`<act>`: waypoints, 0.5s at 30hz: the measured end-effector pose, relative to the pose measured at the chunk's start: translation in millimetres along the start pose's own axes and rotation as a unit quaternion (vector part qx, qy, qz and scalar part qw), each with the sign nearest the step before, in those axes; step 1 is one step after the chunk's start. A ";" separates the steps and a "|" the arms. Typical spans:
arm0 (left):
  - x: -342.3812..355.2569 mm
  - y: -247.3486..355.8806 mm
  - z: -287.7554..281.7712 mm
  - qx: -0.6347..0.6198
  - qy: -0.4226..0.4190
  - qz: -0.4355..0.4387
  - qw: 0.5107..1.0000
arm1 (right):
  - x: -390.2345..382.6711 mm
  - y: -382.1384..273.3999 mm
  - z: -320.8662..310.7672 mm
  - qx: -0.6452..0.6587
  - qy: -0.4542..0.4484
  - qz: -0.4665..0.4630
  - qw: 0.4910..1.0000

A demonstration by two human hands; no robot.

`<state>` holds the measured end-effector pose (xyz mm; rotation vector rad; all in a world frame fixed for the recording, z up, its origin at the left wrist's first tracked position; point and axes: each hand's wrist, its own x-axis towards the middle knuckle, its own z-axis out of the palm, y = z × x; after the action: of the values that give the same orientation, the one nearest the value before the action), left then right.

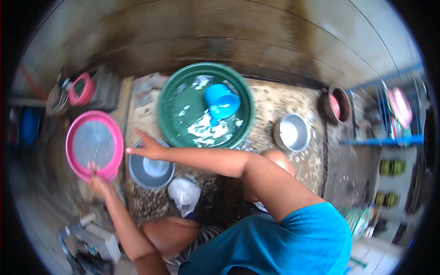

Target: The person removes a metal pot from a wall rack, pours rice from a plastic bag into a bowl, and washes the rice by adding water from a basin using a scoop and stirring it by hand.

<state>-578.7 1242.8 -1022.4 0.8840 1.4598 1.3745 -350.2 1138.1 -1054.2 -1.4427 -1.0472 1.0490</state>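
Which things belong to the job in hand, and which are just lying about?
Likely in use:
pink basin, left hand at its rim
grey basin, nearest the right hand
green tub of water, blue jug in it

Probably just lying about:
silver pot
white plastic bag
blue rack

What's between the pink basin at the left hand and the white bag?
In the head view, a grey bowl lies between the pink basin and white bag; the right hand overlaps the bowl's rim.
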 end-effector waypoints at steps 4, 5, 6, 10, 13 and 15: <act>-94.6 4.9 61.1 -0.021 -0.214 -0.012 0.976 | 6.4 -29.4 -86.4 -0.007 0.071 -0.137 0.988; -122.9 5.2 74.7 0.023 -0.306 -0.031 0.951 | 5.0 -19.0 -121.1 -0.019 0.114 -0.157 0.981; -138.8 3.2 77.2 0.071 -0.390 -0.050 0.917 | 0.5 -7.2 -154.3 -0.029 0.153 -0.175 0.972; -166.2 -0.1 60.3 0.325 -0.701 -0.075 0.631 | -84.5 13.3 -286.8 -0.020 0.175 -0.046 0.983; -190.4 -24.7 54.0 0.484 -0.768 0.093 0.409 | -206.1 87.7 -384.3 -0.044 0.428 0.072 0.900; -192.0 -42.4 36.9 0.577 -0.732 0.051 0.359 | -291.7 120.8 -405.8 0.024 0.569 0.100 0.816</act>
<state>-478.1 1070.4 -1035.6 2.1410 0.4668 -0.9803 -18.8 749.3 -1111.9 -1.7559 0.0136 0.1737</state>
